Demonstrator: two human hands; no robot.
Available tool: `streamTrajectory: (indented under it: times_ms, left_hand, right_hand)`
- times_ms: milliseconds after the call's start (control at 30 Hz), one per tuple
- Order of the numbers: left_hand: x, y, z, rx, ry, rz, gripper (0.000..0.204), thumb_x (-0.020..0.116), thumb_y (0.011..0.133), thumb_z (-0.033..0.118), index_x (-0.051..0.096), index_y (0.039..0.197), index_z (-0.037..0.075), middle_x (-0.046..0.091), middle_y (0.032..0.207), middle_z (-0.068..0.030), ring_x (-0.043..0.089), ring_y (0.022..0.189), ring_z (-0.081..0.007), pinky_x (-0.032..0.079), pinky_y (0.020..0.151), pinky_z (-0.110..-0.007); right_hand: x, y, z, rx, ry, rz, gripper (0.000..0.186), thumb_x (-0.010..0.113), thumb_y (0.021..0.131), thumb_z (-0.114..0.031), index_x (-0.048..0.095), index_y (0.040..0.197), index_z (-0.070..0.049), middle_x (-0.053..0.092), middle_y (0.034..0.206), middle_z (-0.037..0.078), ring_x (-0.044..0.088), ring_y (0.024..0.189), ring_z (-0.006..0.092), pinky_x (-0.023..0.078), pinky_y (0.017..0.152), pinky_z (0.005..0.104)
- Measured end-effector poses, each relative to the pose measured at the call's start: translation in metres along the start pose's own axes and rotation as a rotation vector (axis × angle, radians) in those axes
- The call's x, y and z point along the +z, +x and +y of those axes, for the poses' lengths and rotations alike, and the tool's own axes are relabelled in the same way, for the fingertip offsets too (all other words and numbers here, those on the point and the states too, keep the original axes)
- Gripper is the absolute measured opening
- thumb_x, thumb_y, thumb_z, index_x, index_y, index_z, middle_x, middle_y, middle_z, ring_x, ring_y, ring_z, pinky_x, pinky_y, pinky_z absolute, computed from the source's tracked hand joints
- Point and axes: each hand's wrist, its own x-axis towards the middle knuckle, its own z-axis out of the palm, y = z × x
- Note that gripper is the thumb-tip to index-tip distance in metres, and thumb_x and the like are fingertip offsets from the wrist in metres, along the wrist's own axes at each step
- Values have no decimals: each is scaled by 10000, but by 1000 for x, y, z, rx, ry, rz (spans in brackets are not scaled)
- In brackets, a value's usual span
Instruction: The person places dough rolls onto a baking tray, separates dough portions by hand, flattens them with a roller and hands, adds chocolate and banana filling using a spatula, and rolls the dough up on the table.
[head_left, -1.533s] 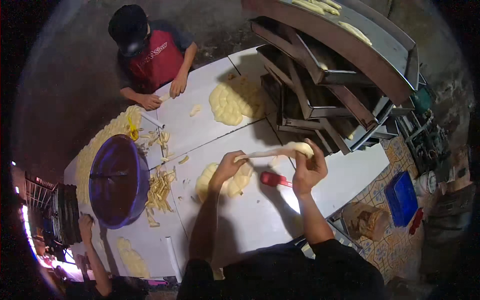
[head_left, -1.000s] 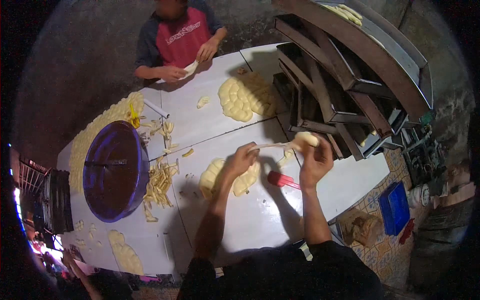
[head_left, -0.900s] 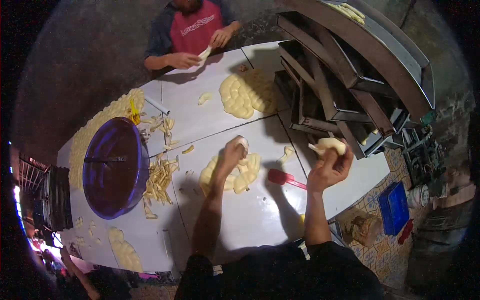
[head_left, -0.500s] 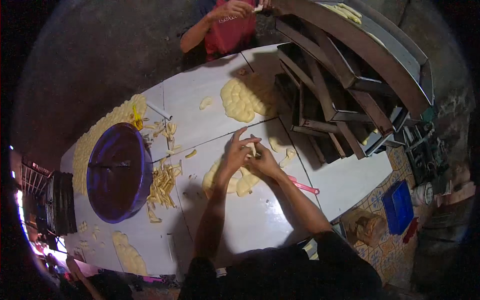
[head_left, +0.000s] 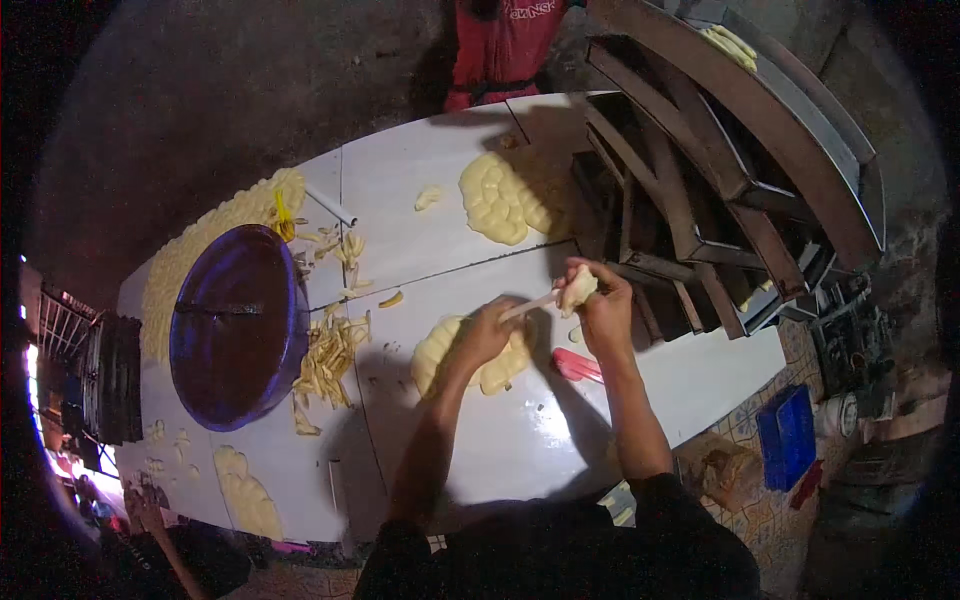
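Between my hands a pale dough strip (head_left: pixel 530 304) is stretched above the white table. My left hand (head_left: pixel 488 332) has its fingers closed on one end of the strip. A thicker lump of the dough (head_left: pixel 582 288) sits in the closed fingers of my right hand (head_left: pixel 606 308), which are turned up. Whether something is wrapped inside the lump is hidden. Flattened dough pieces (head_left: pixel 505 372) lie overlapping under my left wrist, partly covered by it. A pink plastic tool (head_left: pixel 574 365) rests on the table below my right hand.
Dark metal trays (head_left: pixel 700 250) are stacked crosswise at the right. A dark purple-blue basin (head_left: pixel 300 360) stands left, beside yellow-brown strips (head_left: pixel 330 350). More dough pieces (head_left: pixel 495 200) lie farther back. Across the table stands a person in red (head_left: pixel 510 45). A blue crate (head_left: pixel 787 435) is on the floor.
My hands have moved from close together to apart, my right hand going right. The dough between them is now drawn out into a strip. The other person's hands have left the view.
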Motion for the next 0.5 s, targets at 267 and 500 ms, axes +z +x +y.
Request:
streamTrajectory:
  times_ms: [267, 500]
  left_hand:
    - [-38, 9, -81, 15, -321, 68, 200, 552, 953, -11, 647, 1128, -9, 688, 983, -98, 665, 874, -170, 564, 714, -314]
    - [-58, -8, -96, -58, -716, 134, 172, 517, 1054, 154, 608, 1090, 13, 662, 941, -88, 654, 891, -171, 555, 781, -324]
  right_hand:
    - [22, -12, -28, -309, 451, 8, 334, 601, 916, 72, 628, 1246, 25, 655, 911, 90, 648, 818, 154, 523, 601, 251]
    - [7, -5, -40, -395, 790, -153, 432, 550, 972, -59, 498, 1400, -26, 615, 1124, 142, 556, 737, 107, 520, 521, 206]
